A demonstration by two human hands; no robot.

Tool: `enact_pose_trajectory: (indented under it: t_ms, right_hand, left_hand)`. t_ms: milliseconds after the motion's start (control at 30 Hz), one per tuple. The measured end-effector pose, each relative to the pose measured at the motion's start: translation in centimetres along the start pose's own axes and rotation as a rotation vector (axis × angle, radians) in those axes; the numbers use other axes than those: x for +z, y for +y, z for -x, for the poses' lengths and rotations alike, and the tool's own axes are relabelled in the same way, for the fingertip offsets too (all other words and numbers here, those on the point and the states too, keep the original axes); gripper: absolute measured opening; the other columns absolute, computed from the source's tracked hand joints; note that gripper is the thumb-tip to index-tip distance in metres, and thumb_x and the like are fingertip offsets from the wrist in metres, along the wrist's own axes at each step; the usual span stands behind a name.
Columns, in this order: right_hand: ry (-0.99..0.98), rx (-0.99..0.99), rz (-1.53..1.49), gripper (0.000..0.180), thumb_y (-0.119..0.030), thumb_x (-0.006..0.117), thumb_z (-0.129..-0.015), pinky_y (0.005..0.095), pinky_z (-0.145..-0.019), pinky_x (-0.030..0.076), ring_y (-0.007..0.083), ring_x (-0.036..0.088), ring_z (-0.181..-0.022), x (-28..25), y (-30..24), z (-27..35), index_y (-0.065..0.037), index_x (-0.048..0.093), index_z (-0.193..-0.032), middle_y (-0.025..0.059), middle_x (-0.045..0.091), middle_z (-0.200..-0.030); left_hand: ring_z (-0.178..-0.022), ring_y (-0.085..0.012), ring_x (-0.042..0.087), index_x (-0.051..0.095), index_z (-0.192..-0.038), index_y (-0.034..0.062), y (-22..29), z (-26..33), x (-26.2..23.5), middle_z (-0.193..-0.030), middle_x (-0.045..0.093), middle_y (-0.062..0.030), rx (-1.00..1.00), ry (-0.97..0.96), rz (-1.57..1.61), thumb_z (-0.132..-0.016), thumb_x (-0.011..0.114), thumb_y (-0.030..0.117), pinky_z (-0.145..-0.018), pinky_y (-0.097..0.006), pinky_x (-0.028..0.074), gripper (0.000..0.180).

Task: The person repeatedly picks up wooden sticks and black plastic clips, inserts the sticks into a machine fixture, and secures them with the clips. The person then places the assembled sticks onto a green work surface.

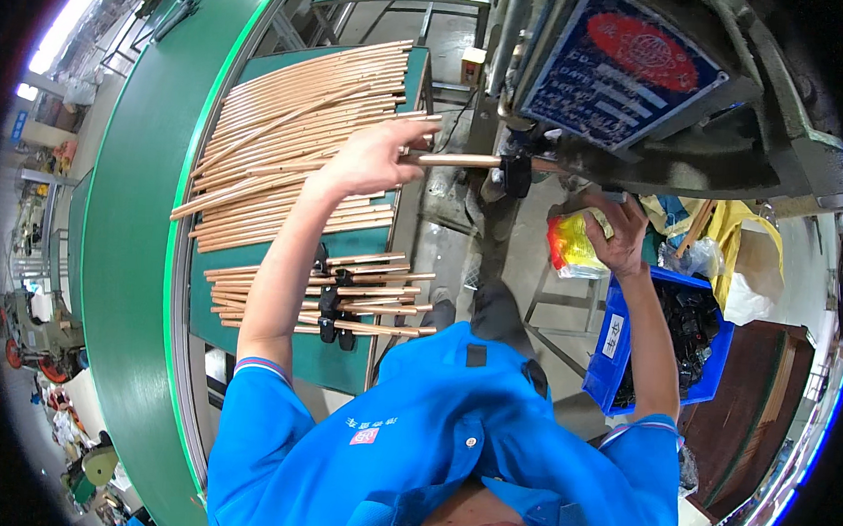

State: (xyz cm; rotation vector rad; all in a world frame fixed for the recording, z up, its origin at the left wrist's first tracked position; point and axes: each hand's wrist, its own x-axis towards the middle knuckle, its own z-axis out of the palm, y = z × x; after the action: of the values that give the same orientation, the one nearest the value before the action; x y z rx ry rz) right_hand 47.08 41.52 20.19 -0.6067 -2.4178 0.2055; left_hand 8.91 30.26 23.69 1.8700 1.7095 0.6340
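My left hand [370, 157] grips a thin copper-coloured tube [454, 159] and holds it level, its far end pushed into a black fitting [517, 173] at the grey machine [690, 134]. My right hand [620, 236] is raised below the machine, fingers curled near a small pale part beside a red and yellow plastic bag [571, 243]; what it holds is unclear. A large pile of the same tubes [295, 145] lies on the green table [342, 363]. A smaller row of tubes with black fittings [335, 302] lies closer to me.
A blue crate [615, 356] of black parts stands at my right. Yellow and white bags [733, 248] sit behind it. A long green conveyor [130, 250] curves along the left. A blue plate [628, 65] hangs on the machine.
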Motion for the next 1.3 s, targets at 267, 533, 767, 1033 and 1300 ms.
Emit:
enact_pose_trajectory:
  t_ms: [267, 533, 767, 1033, 1300]
  right_hand:
    - [-0.255, 0.699, -0.027, 0.034, -0.027, 0.058, -0.088, 0.0369, -0.097, 0.043, 0.0311, 0.058, -0.11, 14.3, 5.8, -1.7, -0.01, 0.062, -0.117, 0.0137, 0.061, -0.122]
    - [-0.28, 0.426, 0.179, 0.044, -0.032, 0.038, -0.098, 0.0417, -0.101, 0.038, 0.0316, 0.052, -0.116, 21.8, 13.8, 0.3, -0.003, 0.054, -0.127, 0.0222, 0.054, -0.127]
    - [-0.147, 0.313, -0.435, 0.041, -0.033, 0.049, -0.095, 0.0382, -0.08, 0.048, 0.0246, 0.062, -0.088, 19.5, 11.8, -2.4, 0.0, 0.06, -0.116, 0.0146, 0.065, -0.1]
    - [-0.211, 0.441, -0.001, 0.031, -0.015, 0.052, -0.096, 0.0356, -0.069, 0.047, 0.0266, 0.059, -0.082, 22.8, 20.0, 2.2, 0.006, 0.055, -0.119, 0.018, 0.065, -0.092]
    - [-0.2, 0.236, 0.192, 0.029, -0.008, 0.057, -0.093, 0.0368, -0.081, 0.046, 0.0258, 0.06, -0.087, 19.2, 15.6, 0.7, 0.007, 0.057, -0.118, 0.0195, 0.064, -0.097]
  left_hand:
    - [-0.082, -0.0299, 0.062, 0.061, -0.092, 0.0075, 2.8, -2.5, 6.8, -0.082, 0.061, -0.0102, 0.177, 0.221, -0.433, -0.082, 0.067, 0.03, -0.071, -0.042, 0.05, 0.025]
    - [-0.078, -0.0307, 0.068, 0.065, -0.086, 0.0115, 2.9, -3.7, 6.6, -0.08, 0.068, -0.0108, -0.007, 0.027, -0.38, -0.083, 0.063, 0.033, -0.063, -0.044, 0.053, 0.022]
    - [-0.076, -0.0309, 0.068, 0.062, -0.081, 0.0076, 3.5, -0.6, 5.8, -0.077, 0.066, -0.0111, 0.17, 0.244, -0.281, -0.08, 0.061, 0.022, -0.062, -0.043, 0.054, 0.015]
    - [-0.08, -0.0287, 0.059, 0.064, -0.086, 0.0108, -11.1, 22.8, 9.1, -0.078, 0.057, -0.0085, -0.215, 0.053, -0.245, -0.084, 0.064, 0.035, -0.071, -0.042, 0.047, 0.024]
    - [-0.097, -0.0319, 0.058, 0.069, -0.097, 0.0068, -18.1, 25.1, 8.4, -0.1, 0.064, -0.0118, -0.304, 0.002, 0.029, -0.071, 0.067, 0.014, -0.087, -0.04, 0.049, 0.027]
